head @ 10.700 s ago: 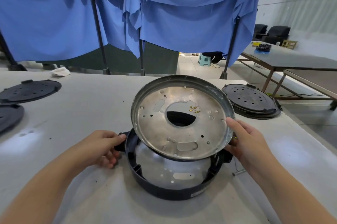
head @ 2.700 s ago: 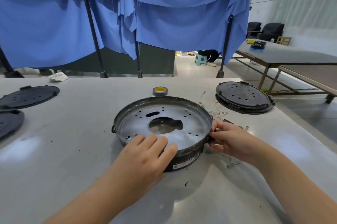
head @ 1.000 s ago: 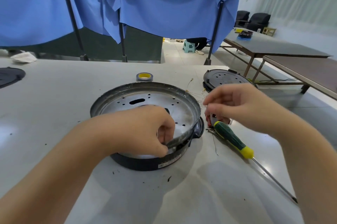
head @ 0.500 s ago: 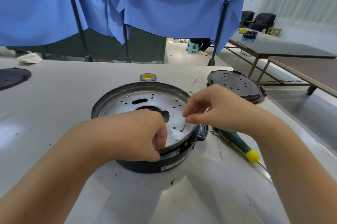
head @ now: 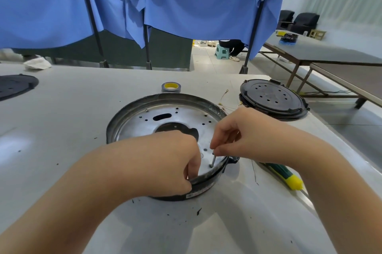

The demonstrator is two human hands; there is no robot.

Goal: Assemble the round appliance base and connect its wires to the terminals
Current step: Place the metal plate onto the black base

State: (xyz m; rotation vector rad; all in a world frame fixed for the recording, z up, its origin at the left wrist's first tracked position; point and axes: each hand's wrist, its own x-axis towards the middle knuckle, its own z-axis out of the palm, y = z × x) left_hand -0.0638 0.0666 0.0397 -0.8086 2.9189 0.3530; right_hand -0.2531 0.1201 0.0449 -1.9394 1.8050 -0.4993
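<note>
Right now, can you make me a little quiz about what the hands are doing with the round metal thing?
1. True or false: the right hand pinches a screw over the metal plate.
2. What does the left hand grip? A) tape roll B) the near rim of the round base C) screwdriver
3. Fill in: the screwdriver lies on the table to the ___ of the base.

Key: 1 true; 2 B; 3 right.

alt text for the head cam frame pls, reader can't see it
Right hand pinches a screw upright over a hole in the metal plate seated in the round black base, while the left hand grips the near rim. A screwdriver and tape roll lie on the grey table.
</note>
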